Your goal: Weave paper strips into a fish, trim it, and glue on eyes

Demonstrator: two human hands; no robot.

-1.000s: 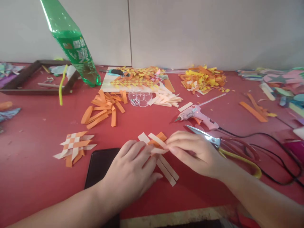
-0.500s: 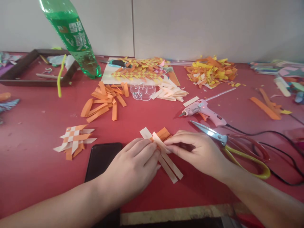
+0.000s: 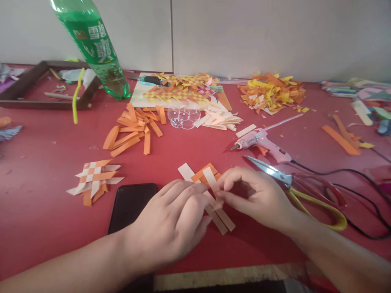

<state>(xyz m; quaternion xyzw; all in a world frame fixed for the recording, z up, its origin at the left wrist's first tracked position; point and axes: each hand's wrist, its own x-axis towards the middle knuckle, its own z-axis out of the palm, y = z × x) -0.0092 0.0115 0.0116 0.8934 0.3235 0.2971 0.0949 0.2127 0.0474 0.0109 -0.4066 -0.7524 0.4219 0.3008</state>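
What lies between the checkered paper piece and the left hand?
Head view: a black phone, partly hidden by the forearm, lies between the left hand and the checkered paper piece.

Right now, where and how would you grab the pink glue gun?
I'd take the glue gun mid-handle, fingers closing across its width, coming from above and the right. It lies on its side, handle slanting right and towards the person, nozzle pointing left, away from that grip. Watch the cord at the handle's end and the scissors just on the near side.
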